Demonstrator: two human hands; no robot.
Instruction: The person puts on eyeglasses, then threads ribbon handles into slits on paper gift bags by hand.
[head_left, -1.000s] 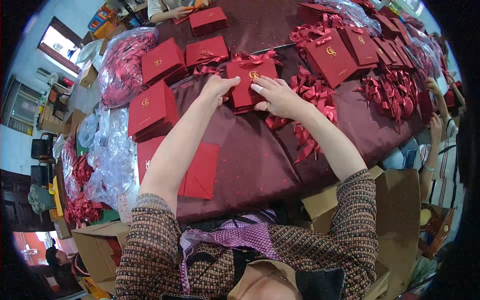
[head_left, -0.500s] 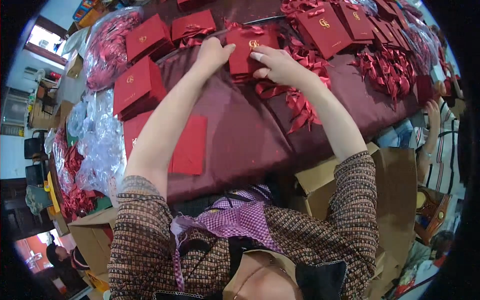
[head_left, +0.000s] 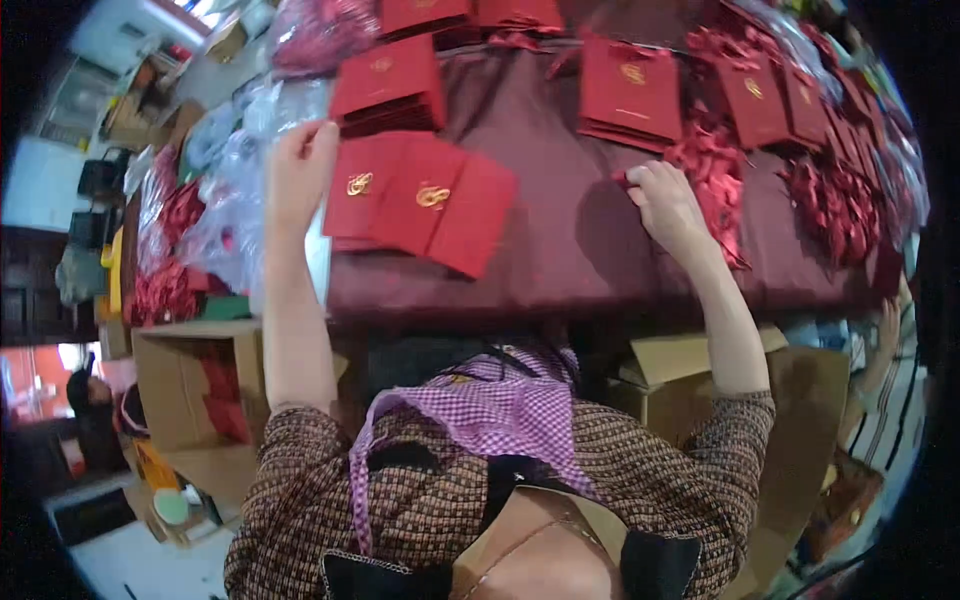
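My left hand (head_left: pixel 305 165) is closed with its fingers curled, at the left edge of the flat red card pieces (head_left: pixel 407 195). These lie overlapped on the dark red cloth and bear gold emblems. Whether that hand pinches anything is hidden. To the right, my right hand (head_left: pixel 665 205) is closed just above the cloth, beside a heap of shiny red ribbons (head_left: pixel 722 200). A small dark red bit shows at its fingertips, too blurred to name. Beyond it lies a stack of red folded card pieces (head_left: pixel 630 95) with a gold emblem.
Another red stack (head_left: pixel 388 85) stands behind the flat pieces. More red pieces (head_left: pixel 752 100) and a ribbon pile (head_left: pixel 830 210) lie at the right. Clear plastic bags (head_left: pixel 235 150) crowd the left. Open cardboard boxes (head_left: pixel 200 395) flank me below the table (head_left: pixel 560 250). Another person's arm (head_left: pixel 885 340) is at far right.
Both hands have left the red stack at the back. My left hand has come back and left to the flat pieces, my right hand nearer and rightward. The view has shifted.
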